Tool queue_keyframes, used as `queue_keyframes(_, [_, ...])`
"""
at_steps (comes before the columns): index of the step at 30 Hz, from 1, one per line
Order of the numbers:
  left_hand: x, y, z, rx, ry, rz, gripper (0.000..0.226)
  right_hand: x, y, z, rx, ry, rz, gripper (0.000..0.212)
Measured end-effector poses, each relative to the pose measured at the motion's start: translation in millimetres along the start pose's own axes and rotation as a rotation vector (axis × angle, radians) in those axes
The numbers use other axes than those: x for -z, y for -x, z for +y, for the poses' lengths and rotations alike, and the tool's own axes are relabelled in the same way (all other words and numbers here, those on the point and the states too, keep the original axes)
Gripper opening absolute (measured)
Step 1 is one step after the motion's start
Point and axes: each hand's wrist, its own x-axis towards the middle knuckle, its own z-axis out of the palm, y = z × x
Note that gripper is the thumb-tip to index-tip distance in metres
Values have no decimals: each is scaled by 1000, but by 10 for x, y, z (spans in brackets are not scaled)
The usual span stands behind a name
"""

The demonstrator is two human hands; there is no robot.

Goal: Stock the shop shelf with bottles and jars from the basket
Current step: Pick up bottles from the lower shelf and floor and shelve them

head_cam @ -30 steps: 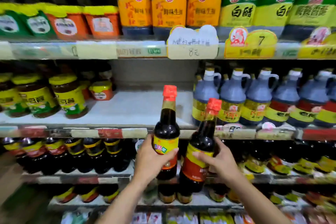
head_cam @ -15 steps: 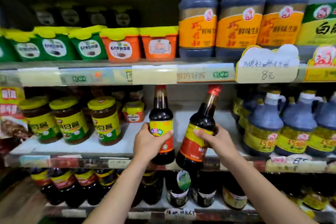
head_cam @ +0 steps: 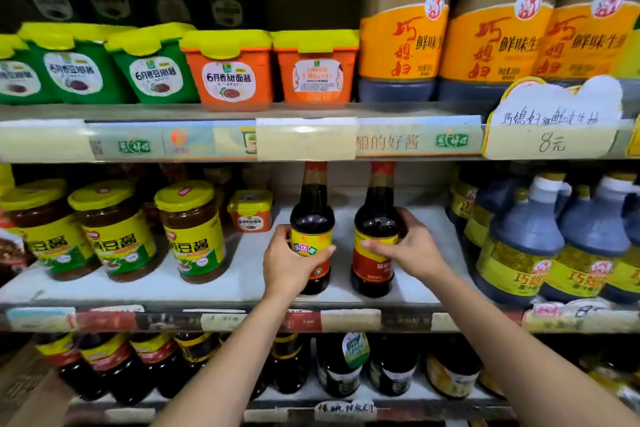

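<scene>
Two dark sauce bottles with red caps stand upright side by side on the white middle shelf [head_cam: 242,284]. My left hand [head_cam: 287,263] wraps the left bottle [head_cam: 312,215], which has a yellow label. My right hand [head_cam: 405,250] grips the right bottle [head_cam: 375,218], which carries a yellow and red label. Both bottle bases sit near the shelf's front edge, and their caps reach just under the shelf above. The basket is out of view.
Yellow-lidded jars [head_cam: 192,232] and a small orange tub [head_cam: 250,210] stand left of the bottles. Blue jugs [head_cam: 523,239] crowd the right side. Tubs [head_cam: 230,69] and big orange-labelled jugs [head_cam: 401,31] fill the upper shelf; dark bottles [head_cam: 343,364] line the lower one.
Both hands carried the bottles up and forward into the gap on the middle shelf. The right bottle went from tilted to upright, and both now rest on the shelf.
</scene>
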Motion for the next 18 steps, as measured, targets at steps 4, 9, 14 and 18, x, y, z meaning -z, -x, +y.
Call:
queue_keyframes(4, [-91, -85, -95, -20, 30, 32, 57, -56, -71, -22, 45, 56, 4, 64])
queue_keyframes(9, [-208, -156, -203, -34, 47, 48, 64, -139, -129, 42, 76, 37, 38, 75])
queue_keyframes(14, [-76, -178, -300, -19, 68, -189, 82, -122, -31, 273, 11, 88, -92, 95])
queue_keyframes(18, [14, -211, -391, 12, 21, -402, 94, -95, 35, 448, -45, 169, -182, 87])
